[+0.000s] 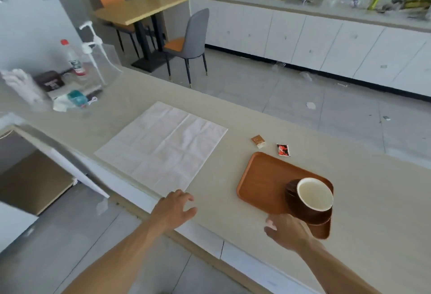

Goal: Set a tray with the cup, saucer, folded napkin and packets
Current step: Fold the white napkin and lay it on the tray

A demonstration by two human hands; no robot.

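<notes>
While the cup and saucer sit on the tray, the rest of the setting lies out on the counter.

Step in hand: by my reading, cup (312, 194) and saucer (309, 214) are just placed at the lower-right end of the tray (261, 184); the napkin comes next.
Right hand (288, 232): lower right of the frame, at the tray's near edge beside the saucer; whether the fingers are loose or touch the saucer I cannot tell, since they are hidden behind the hand.
Left hand (173, 208): lower centre, fingers spread and empty, just beside the napkin's near corner, hovering or resting on the counter.
Napkin (163, 144): centre of the frame, lying flat and fully unfolded, crease lines showing, well apart from the tray.
Packets: a tan packet (258, 141) and a red-and-black packet (283, 149), both on the counter just above the tray's upper edge, not on it.
Next move calls for: pinching a napkin corner and folding it small enough for the bare left part of the tray, then lifting the two thin packets off a flat surface with the fingertips.
Surface: a pale beige counter (233, 130), smooth and long.
Room: tiled floor, a wooden table (140, 7) with chairs at upper left, white cabinets (326, 42) along the upper right.
</notes>
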